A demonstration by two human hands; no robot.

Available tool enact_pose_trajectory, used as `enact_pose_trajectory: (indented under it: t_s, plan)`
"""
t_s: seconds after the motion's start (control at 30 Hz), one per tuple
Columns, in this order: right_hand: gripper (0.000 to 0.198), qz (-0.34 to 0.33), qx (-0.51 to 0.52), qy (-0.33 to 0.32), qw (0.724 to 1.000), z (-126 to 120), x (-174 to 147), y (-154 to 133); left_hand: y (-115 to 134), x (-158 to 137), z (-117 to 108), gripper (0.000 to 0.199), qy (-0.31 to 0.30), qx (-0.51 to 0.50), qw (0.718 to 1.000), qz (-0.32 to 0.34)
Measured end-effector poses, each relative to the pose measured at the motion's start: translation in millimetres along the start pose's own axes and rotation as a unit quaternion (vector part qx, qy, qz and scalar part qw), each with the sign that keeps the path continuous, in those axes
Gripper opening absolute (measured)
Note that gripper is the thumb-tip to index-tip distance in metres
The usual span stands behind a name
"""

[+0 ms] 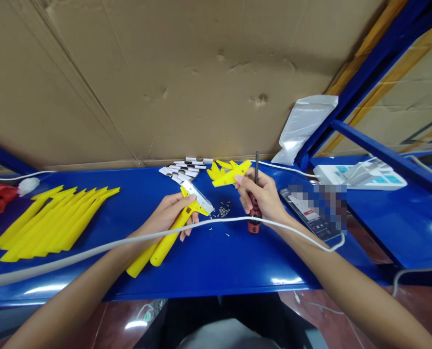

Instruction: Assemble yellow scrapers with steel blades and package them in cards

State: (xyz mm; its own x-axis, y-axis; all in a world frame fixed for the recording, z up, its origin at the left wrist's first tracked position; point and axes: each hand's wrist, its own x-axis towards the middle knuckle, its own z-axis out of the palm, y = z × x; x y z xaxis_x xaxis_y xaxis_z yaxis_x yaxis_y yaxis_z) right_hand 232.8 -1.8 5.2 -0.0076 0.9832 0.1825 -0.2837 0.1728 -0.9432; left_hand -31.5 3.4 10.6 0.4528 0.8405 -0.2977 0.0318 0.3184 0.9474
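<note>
My left hand (177, 211) is closed around a yellow scraper handle (168, 242) with a flat silvery blade (197, 196) lying across its head. A second yellow handle (140, 261) rests on the table just left of it. Between thumb and fingers, my right hand (261, 191) pinches a yellow plastic cover piece (230, 175). The same hand also keeps a screwdriver (254, 213) with a red and black grip, its dark shaft pointing up. Small screws (223, 211) lie scattered between the hands.
Several yellow handles (56, 223) lie in a row at left. Behind the hands are blades (184, 167) and more yellow pieces (216, 170). A white cable (216, 220) crosses in front of both forearms. A phone (306, 213) and power strip (361, 175) sit right; cardboard (201, 87) stands behind.
</note>
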Motion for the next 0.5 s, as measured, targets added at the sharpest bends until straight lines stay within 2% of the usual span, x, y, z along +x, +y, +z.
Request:
enact_pose_trajectory:
  t_s: [0.17,0.27,0.4,0.5]
  plan:
    - [0.047,0.016,0.009,-0.017,1.000,3.8,-4.0,-0.6,-4.2,0.2,-2.1,0.040,-0.007,0.000,1.000,0.001]
    - [0.041,0.016,0.020,-0.022,0.999,4.5,-4.1,-1.2,-4.1,-0.2,-0.3,0.040,-0.002,0.000,1.000,-0.002]
    - [0.062,0.013,0.039,-0.029,0.999,3.7,-3.7,-2.4,-0.4,-1.5,1.1,0.040,0.000,-0.004,1.000,-0.001]
    - [0.053,0.009,0.026,-0.037,0.999,2.2,-3.2,-2.9,2.3,-0.3,-1.8,0.040,0.001,0.009,1.000,0.011]
